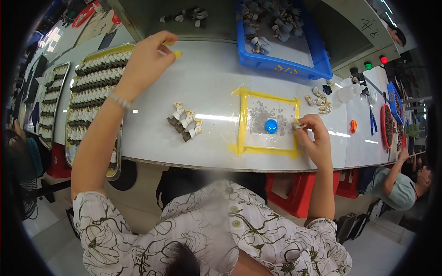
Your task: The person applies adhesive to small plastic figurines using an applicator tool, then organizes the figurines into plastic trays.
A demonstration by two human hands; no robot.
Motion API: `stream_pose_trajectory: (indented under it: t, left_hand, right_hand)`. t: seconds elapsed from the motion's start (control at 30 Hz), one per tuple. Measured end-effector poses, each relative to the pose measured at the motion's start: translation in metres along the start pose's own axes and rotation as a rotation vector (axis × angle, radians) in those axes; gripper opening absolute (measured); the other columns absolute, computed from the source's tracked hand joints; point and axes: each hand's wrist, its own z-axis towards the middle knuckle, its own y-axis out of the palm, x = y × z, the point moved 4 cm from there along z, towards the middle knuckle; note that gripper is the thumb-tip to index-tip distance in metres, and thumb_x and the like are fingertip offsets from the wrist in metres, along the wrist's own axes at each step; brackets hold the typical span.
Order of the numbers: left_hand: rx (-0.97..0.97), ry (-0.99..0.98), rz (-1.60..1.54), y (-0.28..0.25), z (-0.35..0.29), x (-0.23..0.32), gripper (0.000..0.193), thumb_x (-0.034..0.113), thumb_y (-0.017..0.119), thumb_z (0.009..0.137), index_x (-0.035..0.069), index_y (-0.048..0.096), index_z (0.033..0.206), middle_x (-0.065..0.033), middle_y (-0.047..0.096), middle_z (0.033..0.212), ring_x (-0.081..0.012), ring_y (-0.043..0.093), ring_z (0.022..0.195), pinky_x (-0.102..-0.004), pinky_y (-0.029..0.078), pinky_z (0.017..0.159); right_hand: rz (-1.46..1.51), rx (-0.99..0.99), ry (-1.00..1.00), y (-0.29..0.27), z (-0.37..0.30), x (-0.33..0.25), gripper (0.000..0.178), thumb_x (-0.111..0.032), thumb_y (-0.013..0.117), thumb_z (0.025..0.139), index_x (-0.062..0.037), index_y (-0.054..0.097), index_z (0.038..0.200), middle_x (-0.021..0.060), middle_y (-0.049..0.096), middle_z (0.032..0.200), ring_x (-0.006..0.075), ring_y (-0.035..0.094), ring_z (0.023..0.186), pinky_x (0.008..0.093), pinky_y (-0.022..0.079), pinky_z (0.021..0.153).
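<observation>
My left hand [149, 60] is raised over the far left of the table, its fingers bent and apart. Yellow covers sit on its fingertips, and I see nothing between them. Thumb and fingers of my right hand [316, 140] pinch a small white and gold figurine part [300, 125] at the right edge of a yellow-taped sheet [282, 141]. On this spotted sheet stands a small round blue cap [271, 126]. Between my hands lies a cluster of small white figurines [185, 120] with dark bases and yellowish tops.
Figurine rows fill a metal tray [119, 158] at left. A blue bin [285, 69] of white pieces stands at the back, beside a cabinet holding several dark-and-white pieces [195, 17]. Loose parts [320, 101], a white bottle [348, 93] and blue-handled pliers [373, 122] lie right. A co-worker [396, 188] sits farther right.
</observation>
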Motion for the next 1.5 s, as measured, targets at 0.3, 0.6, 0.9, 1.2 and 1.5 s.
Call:
stream_pose_trajectory:
  t: [0.3, 0.6, 0.9, 1.2, 1.5]
  left_hand:
    - [0.157, 0.057, 0.299, 0.067, 0.112, -0.041, 0.035, 0.030, 0.068, 0.074, 0.003, 0.063, 0.097, -0.0152, 0.065, 0.086, -0.0306, 0.062, 0.078, -0.0374, 0.049, 0.072]
    - [-0.003, -0.124, 0.147, 0.042, 0.088, -0.024, 0.036, 0.021, 0.068, 0.075, 0.001, 0.061, 0.104, -0.0126, 0.063, 0.085, -0.0236, 0.064, 0.077, -0.0329, 0.051, 0.071]
    - [-0.298, -0.346, -1.362, 0.043, -0.069, 0.047, 0.038, -0.004, 0.054, 0.084, -0.003, 0.049, 0.121, -0.0181, 0.058, 0.109, -0.0249, 0.063, 0.093, -0.0323, 0.053, 0.084]
    - [-0.207, -0.276, -1.476, 0.110, -0.133, 0.074, 0.035, -0.004, 0.063, 0.078, -0.004, 0.048, 0.110, -0.0188, 0.060, 0.102, -0.0284, 0.065, 0.087, -0.0356, 0.054, 0.078]
    - [-0.365, -0.435, -1.545, 0.131, -0.149, 0.070, 0.032, -0.002, 0.056, 0.084, -0.005, 0.050, 0.115, -0.0140, 0.060, 0.102, -0.0251, 0.064, 0.089, -0.0356, 0.053, 0.082]
  right_hand:
    - [-0.058, -0.059, -0.022, 0.008, -0.016, -0.022, 0.018, 0.005, 0.066, 0.069, -0.0017, 0.058, 0.084, 0.0082, 0.060, 0.086, 0.0209, 0.057, 0.083, 0.0297, 0.045, 0.075]
    - [-0.216, -0.045, -0.039, -0.003, -0.011, -0.016, 0.019, 0.000, 0.071, 0.066, -0.0002, 0.061, 0.082, 0.0088, 0.063, 0.084, 0.0223, 0.059, 0.081, 0.0299, 0.046, 0.071]
    - [-0.174, -0.092, 0.015, -0.009, -0.007, 0.001, 0.020, -0.004, 0.073, 0.068, -0.0014, 0.064, 0.086, 0.0078, 0.061, 0.080, 0.0200, 0.059, 0.068, 0.0283, 0.048, 0.062]
    - [-0.347, -0.174, -0.096, -0.007, -0.002, -0.016, 0.020, -0.006, 0.070, 0.072, -0.0023, 0.064, 0.090, 0.0085, 0.059, 0.082, 0.0217, 0.059, 0.071, 0.0300, 0.048, 0.062]
    - [-0.235, -0.211, -0.152, 0.024, 0.014, -0.037, 0.019, -0.004, 0.069, 0.074, -0.0013, 0.066, 0.093, 0.0089, 0.060, 0.085, 0.0187, 0.059, 0.074, 0.0285, 0.049, 0.065]
